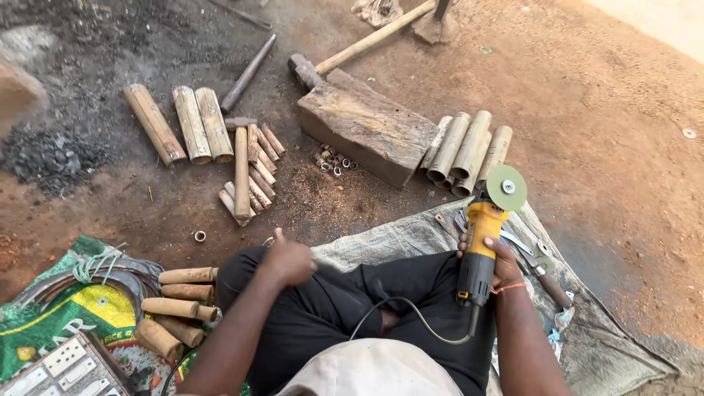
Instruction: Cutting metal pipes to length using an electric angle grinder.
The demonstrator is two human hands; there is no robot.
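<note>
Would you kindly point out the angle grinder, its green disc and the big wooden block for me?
angle grinder (480, 253), head view, on its yellow and black body in the right hand.
green disc (507, 187), head view, on the disc face.
wooden block (367, 125), head view, on its top face.

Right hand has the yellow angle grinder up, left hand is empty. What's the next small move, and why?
Probably reach the left hand to one of the short bamboo pieces beside the left knee. It is closed on nothing, while the right hand grips the yellow and black angle grinder with its green disc raised over the grey sack mat, touching no workpiece.
</note>
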